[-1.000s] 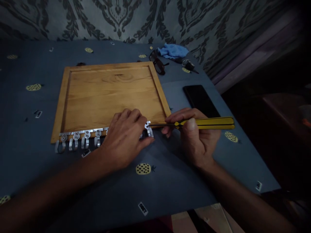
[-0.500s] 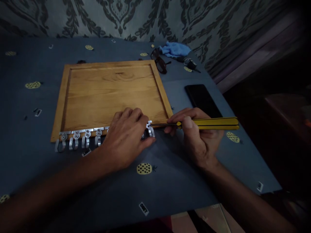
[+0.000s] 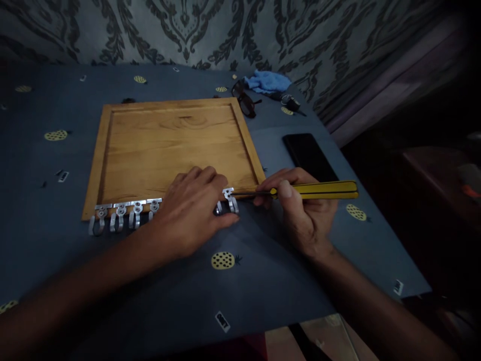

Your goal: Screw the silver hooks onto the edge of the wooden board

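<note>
A wooden board [image 3: 169, 145] with a raised rim lies flat on the table. Several metal hooks [image 3: 118, 216] line its near edge. My left hand [image 3: 190, 210] rests palm down over the hooks near the right end, fingers laid flat. My right hand [image 3: 300, 210] is closed round a yellow-handled screwdriver [image 3: 319, 189] held level, its dark shaft pointing left. The tip meets the rightmost hook [image 3: 230, 198] at the board's near right corner.
A dark blue cloth with yellow spots [image 3: 222, 260] covers the table. A black phone [image 3: 310, 156] lies right of the board. Glasses [image 3: 244, 98], a blue rag [image 3: 267, 81] and keys [image 3: 291, 103] sit at the back right. The table edge runs close on the right and near side.
The hands, screwdriver and board stay in the same pose. Only the camera view has shifted slightly.
</note>
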The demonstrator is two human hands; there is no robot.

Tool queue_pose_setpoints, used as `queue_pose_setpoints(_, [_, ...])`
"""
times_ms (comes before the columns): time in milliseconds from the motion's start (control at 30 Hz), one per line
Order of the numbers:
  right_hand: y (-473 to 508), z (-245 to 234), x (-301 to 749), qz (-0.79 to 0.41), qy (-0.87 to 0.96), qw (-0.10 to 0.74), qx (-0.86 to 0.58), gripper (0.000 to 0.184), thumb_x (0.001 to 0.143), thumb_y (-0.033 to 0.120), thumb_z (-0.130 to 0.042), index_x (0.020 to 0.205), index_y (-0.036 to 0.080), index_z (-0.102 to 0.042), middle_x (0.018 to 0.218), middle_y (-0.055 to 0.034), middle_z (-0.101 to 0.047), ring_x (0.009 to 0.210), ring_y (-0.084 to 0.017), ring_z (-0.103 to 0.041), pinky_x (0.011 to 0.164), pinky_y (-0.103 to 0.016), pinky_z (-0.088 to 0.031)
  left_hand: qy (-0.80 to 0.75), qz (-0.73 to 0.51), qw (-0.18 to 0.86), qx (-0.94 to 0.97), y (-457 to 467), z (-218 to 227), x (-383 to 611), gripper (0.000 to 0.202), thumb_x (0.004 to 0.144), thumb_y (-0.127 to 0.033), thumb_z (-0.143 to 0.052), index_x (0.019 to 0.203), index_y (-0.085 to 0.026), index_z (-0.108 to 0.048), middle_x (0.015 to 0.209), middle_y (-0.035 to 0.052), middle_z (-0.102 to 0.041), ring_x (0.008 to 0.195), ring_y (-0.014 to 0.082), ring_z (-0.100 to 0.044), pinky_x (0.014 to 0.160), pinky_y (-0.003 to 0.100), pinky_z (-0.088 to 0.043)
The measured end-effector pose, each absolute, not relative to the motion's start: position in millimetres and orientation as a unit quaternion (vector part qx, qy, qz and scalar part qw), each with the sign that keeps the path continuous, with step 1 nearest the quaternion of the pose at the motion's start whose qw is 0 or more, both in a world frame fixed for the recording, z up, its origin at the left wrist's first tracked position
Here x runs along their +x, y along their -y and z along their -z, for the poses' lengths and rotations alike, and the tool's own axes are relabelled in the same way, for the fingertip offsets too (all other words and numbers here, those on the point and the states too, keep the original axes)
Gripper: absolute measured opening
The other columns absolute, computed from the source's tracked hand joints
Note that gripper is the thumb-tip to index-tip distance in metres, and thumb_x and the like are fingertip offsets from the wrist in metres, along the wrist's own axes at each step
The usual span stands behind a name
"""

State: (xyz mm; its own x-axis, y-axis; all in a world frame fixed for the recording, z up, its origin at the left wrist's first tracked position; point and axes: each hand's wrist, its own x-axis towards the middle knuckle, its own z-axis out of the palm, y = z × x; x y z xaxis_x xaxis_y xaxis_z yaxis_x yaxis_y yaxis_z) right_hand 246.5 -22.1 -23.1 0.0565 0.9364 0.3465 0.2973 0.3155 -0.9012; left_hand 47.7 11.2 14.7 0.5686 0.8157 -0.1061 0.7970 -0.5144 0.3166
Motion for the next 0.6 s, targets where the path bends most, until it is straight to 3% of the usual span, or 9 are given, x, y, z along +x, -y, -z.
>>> queue_pose_setpoints(267, [18.5, 27.7, 249.8, -0.280, 0.640, 0.531, -0.480, 0.032, 0.100, 0.050, -0.059, 0.082, 0.026, -0.067, 0.069, 0.0005, -0.066, 0.059, -0.015, -0.062, 0.054, -0.032, -0.048, -0.471, -0.018, 0.181, 0.863, -28.7, -29.1, 33.7, 0.042, 0.081, -0.053, -0.081, 0.103, -0.020, -0.067, 0.109, 0.0058, -0.065, 0.111, 0.0312, -0.059, 0.089, 0.043, -0.048])
queue_pose_setpoints(600, [18.2, 27.0, 249.4, -0.274, 0.643, 0.526, -0.484, 0.033, 0.100, 0.053, -0.059, 0.082, 0.026, -0.066, 0.065, 0.0015, -0.065, 0.056, -0.015, -0.061, 0.053, -0.031, -0.047, -0.432, 0.017, 0.176, 0.884, -28.3, -25.5, 34.4, 0.046, 0.081, -0.056, -0.080, 0.108, -0.019, -0.069, 0.108, 0.0064, -0.064, 0.104, 0.0289, -0.058, 0.090, 0.042, -0.047])
